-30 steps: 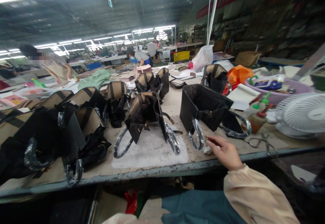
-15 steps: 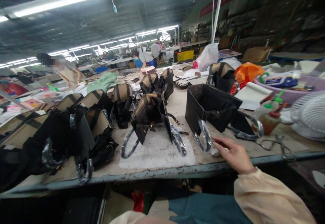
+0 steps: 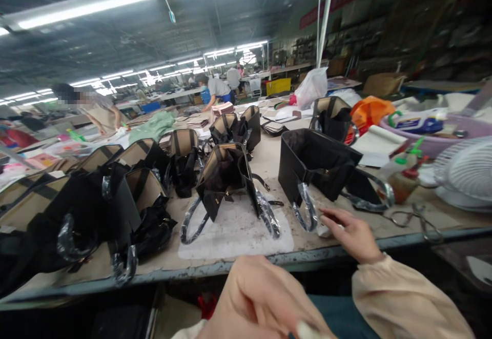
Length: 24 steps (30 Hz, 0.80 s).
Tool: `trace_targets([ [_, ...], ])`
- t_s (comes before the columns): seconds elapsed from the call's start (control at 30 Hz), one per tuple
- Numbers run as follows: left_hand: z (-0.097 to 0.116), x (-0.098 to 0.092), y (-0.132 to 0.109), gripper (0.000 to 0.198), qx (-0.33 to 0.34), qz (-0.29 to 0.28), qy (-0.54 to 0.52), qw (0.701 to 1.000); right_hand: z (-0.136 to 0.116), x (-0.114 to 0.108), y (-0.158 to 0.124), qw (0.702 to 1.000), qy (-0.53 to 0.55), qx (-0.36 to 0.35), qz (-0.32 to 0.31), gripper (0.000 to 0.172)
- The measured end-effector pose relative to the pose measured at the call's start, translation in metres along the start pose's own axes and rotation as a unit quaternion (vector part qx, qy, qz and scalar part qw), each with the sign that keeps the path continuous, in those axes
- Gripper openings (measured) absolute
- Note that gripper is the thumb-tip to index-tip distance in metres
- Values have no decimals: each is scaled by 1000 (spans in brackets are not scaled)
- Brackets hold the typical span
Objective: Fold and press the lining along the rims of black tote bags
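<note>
My left hand (image 3: 265,298) is close to the camera at the bottom centre. Its fingers are curled, and a pale tip (image 3: 305,330) shows by them, too little to name. Over the table's front edge reaches my right hand (image 3: 351,234), fingers bent together around a small white piece (image 3: 323,230) lying at the tabletop. Just left of those fingers is the plastic-wrapped handle (image 3: 307,208) of a black handbag (image 3: 298,162). Another black handbag (image 3: 226,175) stands open in the middle on a white sheet (image 3: 230,236), its wrapped handles hanging forward.
Several black bags (image 3: 142,205) crowd the left side. To the right are scissors (image 3: 417,221), a bottle with a green nozzle (image 3: 407,172), a white fan (image 3: 467,170) and a purple basin (image 3: 457,128). A co-worker (image 3: 102,111) stands behind the table at the left.
My left hand has risen into view from below the table edge, at bottom centre. My right hand stays by the small white piece. The view has shifted slightly.
</note>
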<state>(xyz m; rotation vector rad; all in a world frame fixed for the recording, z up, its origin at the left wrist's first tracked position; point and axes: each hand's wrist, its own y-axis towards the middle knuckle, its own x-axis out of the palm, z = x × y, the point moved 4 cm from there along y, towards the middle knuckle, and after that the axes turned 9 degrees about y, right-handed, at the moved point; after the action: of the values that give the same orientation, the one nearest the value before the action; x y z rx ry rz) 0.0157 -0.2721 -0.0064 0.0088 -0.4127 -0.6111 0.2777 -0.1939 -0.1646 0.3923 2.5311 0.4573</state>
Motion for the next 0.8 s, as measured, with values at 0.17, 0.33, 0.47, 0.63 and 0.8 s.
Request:
trace_targets([
  [0.17,-48,-12,14,19,-131,21,-174,976,-11,-2,0,994,96,43,10,30],
  [0.33,-68,-23,22,24,-192,103,-91,972,-41,4,-13,920,364,118,-81,31],
  [0.47,-82,-31,27,29,-234,91,-31,967,-71,15,-32,840,487,116,-209,35],
  [0.63,-93,-33,34,29,-252,60,39,965,-91,25,-40,783,538,124,-287,34],
  [0.8,-93,-29,36,25,-222,87,28,971,-94,26,-42,754,573,148,-285,33],
])
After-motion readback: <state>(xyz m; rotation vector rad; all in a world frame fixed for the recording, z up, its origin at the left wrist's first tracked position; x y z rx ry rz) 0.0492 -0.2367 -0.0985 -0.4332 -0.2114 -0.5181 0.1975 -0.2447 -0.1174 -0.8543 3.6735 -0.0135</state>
